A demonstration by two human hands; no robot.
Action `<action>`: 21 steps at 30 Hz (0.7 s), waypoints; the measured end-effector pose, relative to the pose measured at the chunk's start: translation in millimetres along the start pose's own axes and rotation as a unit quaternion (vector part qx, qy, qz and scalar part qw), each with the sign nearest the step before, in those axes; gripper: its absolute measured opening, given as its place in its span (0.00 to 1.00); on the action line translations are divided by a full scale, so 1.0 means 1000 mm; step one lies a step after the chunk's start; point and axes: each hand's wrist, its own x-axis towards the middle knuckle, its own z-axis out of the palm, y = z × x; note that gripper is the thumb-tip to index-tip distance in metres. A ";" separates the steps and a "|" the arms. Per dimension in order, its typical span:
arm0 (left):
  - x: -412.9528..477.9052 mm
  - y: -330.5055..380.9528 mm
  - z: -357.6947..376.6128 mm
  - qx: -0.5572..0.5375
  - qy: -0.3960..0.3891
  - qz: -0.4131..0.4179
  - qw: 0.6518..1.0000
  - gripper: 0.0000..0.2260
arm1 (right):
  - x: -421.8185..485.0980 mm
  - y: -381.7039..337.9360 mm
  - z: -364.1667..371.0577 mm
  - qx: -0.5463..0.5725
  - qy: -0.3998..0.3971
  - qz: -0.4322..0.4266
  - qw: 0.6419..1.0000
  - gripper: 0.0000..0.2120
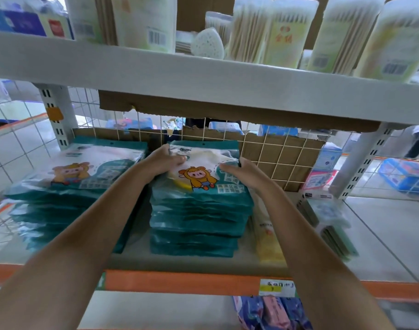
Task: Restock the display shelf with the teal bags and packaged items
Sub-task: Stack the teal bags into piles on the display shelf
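Note:
Two stacks of teal bags with a cartoon print lie on the display shelf [180, 281]. The right stack [199, 220] is in the middle of the shelf, and both hands are on its top bag [201, 172]. My left hand [164, 160] lies on the bag's upper left part, fingers spread over it. My right hand [239, 172] holds the bag's right edge, thumb on top and fingers over the side. The left stack [68, 198] stands beside it, untouched.
A yellow packaged item [268, 244] lies right of the middle stack, and flat green packs [332, 225] lie further right. A wire grid with cardboard [282, 148] backs the shelf. Cotton swab tubs [270, 29] fill the shelf above. Pink and blue packs [270, 313] sit below.

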 end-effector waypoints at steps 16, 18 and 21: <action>-0.049 -0.011 -0.004 -0.329 -0.028 -0.028 0.943 0.37 | -0.034 0.013 0.010 0.120 0.018 -0.057 0.991 0.22; -0.076 -0.013 -0.001 -0.347 -0.047 0.009 0.937 0.38 | -0.051 0.019 0.010 0.143 0.006 -0.082 0.986 0.18; -0.108 -0.025 0.005 -0.315 -0.048 0.077 0.945 0.52 | -0.072 0.029 0.014 0.212 -0.006 -0.091 0.973 0.09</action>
